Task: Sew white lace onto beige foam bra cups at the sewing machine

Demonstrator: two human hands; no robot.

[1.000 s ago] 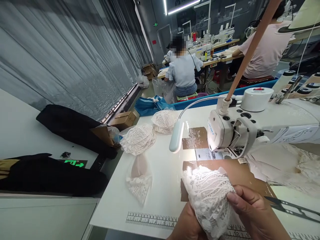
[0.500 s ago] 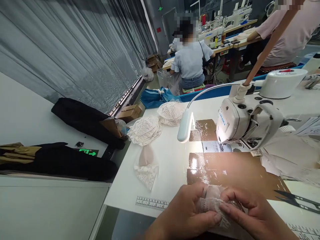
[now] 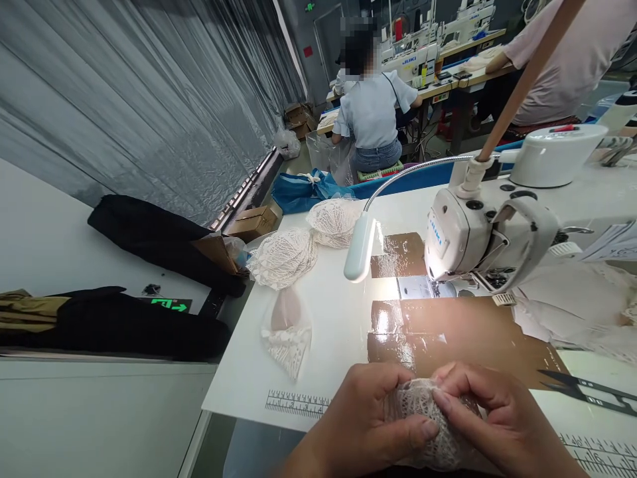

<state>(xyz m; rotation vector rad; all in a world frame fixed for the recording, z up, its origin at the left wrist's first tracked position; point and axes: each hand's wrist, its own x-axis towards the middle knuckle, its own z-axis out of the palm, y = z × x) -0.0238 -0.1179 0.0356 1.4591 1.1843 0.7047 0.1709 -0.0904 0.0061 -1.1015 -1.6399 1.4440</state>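
a curtain [image 3: 149, 113] hung at left, a box [image 3: 253, 224] sat near a blue bag [image 3: 298, 194], and a sign [image 3: 169, 305] glowed green.

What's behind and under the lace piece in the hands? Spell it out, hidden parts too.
Behind the lace piece, the brown sheet shows, then the shiny plate. The left hand and right hand cover parts of the lace piece; what lies under it is hidden.

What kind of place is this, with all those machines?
It looks like a sewing workshop, perhaps a small clothing factory. A white sewing machine stands close by, more sewing machines stand on tables behind, and the left hand and right hand hold a lace piece.
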